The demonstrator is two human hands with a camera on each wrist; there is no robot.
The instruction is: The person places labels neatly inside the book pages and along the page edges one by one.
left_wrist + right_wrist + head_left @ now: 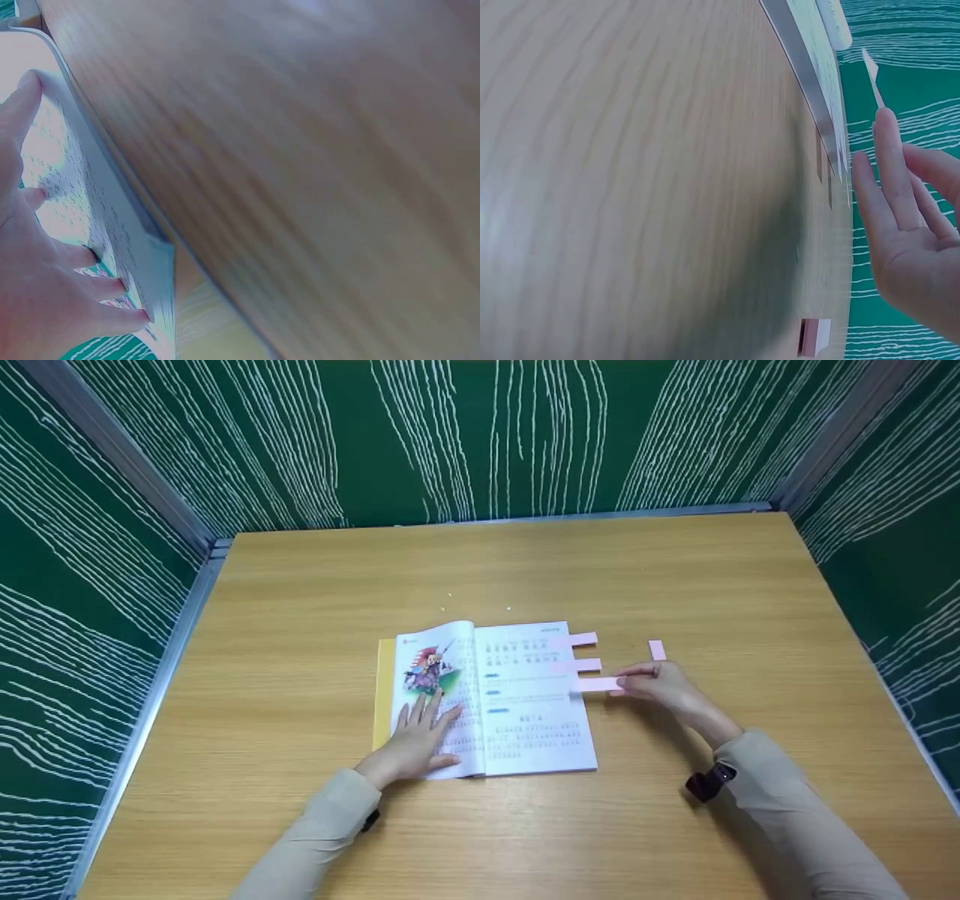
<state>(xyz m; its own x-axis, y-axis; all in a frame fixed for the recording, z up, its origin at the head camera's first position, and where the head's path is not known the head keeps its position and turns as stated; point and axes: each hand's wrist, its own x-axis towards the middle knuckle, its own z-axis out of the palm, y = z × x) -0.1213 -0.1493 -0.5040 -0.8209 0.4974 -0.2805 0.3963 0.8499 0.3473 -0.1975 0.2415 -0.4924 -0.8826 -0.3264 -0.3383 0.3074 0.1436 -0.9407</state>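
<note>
Placing tab (pixel 598 684), apparently: right hand (pixel 666 688) pinches it over edge of book (pixel 536 744); left hand (pixel 415 739) rests spread on book. Next likely calls for aligning, pressing down.

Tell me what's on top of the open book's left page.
The left hand lies spread there; a colourful picture and printed text show. Whatever the hand covers is hidden.

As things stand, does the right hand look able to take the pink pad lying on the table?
Probably yes: the right hand is very near the pink pad, but the pink strip it pinches may first need releasing.
</note>
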